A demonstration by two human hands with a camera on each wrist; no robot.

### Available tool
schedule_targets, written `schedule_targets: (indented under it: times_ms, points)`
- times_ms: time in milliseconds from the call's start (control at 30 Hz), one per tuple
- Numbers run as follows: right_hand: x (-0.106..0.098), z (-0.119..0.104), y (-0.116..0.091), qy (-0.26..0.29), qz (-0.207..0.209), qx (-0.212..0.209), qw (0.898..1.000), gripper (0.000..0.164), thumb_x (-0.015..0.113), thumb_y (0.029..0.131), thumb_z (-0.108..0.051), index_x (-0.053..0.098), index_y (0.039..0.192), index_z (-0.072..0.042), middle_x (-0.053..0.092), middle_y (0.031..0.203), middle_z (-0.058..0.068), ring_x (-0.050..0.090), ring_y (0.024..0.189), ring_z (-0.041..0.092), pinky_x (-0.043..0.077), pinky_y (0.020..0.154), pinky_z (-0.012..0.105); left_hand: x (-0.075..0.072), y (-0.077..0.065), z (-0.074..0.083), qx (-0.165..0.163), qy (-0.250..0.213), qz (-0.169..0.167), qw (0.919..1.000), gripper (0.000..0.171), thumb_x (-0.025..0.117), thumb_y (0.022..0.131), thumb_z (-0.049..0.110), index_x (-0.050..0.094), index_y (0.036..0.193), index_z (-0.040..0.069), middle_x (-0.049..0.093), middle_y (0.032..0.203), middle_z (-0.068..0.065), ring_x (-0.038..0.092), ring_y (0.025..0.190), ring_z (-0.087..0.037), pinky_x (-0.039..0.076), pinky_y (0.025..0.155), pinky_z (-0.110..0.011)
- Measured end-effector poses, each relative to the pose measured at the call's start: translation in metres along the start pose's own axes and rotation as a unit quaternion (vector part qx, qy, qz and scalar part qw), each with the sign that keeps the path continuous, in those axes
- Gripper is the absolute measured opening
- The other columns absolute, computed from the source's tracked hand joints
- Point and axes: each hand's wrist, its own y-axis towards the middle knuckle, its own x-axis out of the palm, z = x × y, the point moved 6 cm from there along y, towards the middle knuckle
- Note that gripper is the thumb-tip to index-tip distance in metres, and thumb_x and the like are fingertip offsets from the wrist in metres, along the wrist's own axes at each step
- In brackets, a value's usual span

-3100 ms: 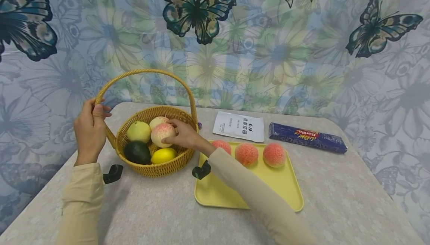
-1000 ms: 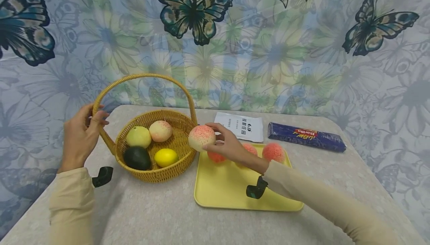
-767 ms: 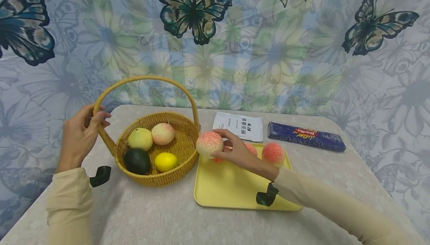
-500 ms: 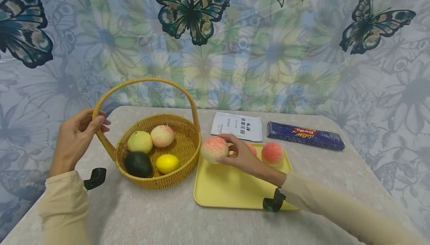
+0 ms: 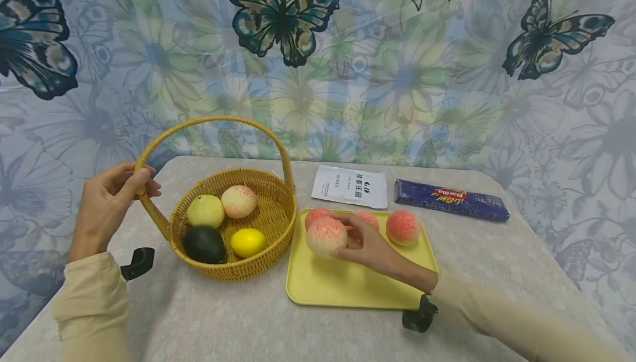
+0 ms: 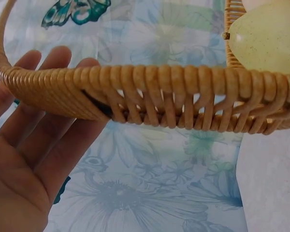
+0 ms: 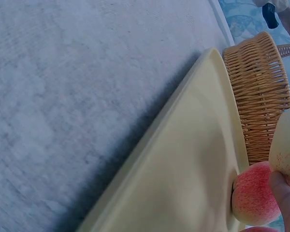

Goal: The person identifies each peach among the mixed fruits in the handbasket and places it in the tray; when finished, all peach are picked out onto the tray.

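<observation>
My right hand (image 5: 372,247) pinches a pale peach with red speckles (image 5: 325,239), held over the left part of a yellow tray (image 5: 343,287). Behind it on the tray are red peaches (image 5: 403,227), one partly covered by the held peach and one by my hand. My left hand (image 5: 104,202) holds the wicker basket's handle (image 5: 221,119) low on its left side, fingers behind it in the left wrist view. Inside the basket (image 5: 236,272) lie a yellow-green pear (image 5: 206,211), another pale peach (image 5: 239,201), an avocado (image 5: 203,244) and a lemon (image 5: 248,242).
A white pouch (image 5: 350,186) lies behind the tray. To its right is a blue Barilla pasta pack (image 5: 452,201). The basket stands just left of the tray, its handle arching high. A butterfly-print cloth (image 5: 318,102) hangs behind the table.
My right hand has lifted the speckled peach out of the basket and carried it right, then lower over the tray. My left hand stays at the handle, slightly lower and further left.
</observation>
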Motion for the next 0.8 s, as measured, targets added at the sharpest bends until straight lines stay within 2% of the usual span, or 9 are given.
schedule_targets:
  times_ms: [267, 633, 800]
  points:
    - [0.004, 0.009, -0.008, 0.019, -0.014, 0.013, 1.000, 0.067, 0.076, 0.082, -0.007, 0.044, 0.140, -0.006, 0.049, 0.135, 0.015, 0.057, 0.112, 0.028, 0.054, 0.084, 0.032, 0.000, 0.001, 0.001, 0.010, 0.028, 0.023, 0.9993, 0.022, 0.053, 0.099, 0.026, 0.064, 0.097, 0.007, 0.066, 0.072, 0.002, 0.064, 0.071, -0.004, 0.046, 0.069, -0.010]
    - [0.018, 0.020, -0.016, 0.050, -0.064, 0.042, 0.996, 0.069, 0.075, 0.082, -0.007, 0.041, 0.142, -0.009, 0.045, 0.137, 0.010, 0.055, 0.110, 0.027, 0.053, 0.087, 0.033, 0.001, 0.002, 0.001, 0.008, 0.028, 0.008, 0.9995, 0.025, 0.052, 0.100, 0.027, 0.062, 0.093, 0.005, 0.066, 0.073, 0.002, 0.064, 0.070, -0.007, 0.047, 0.069, -0.010]
    - [0.023, 0.024, -0.017, 0.051, -0.075, 0.033, 0.995, 0.068, 0.074, 0.083, -0.006, 0.041, 0.142, -0.007, 0.043, 0.139, 0.013, 0.055, 0.111, 0.026, 0.052, 0.088, 0.034, 0.001, 0.003, 0.000, 0.010, 0.025, 0.007, 0.9996, 0.023, 0.051, 0.100, 0.025, 0.061, 0.095, 0.005, 0.067, 0.072, 0.002, 0.064, 0.068, -0.007, 0.047, 0.068, -0.010]
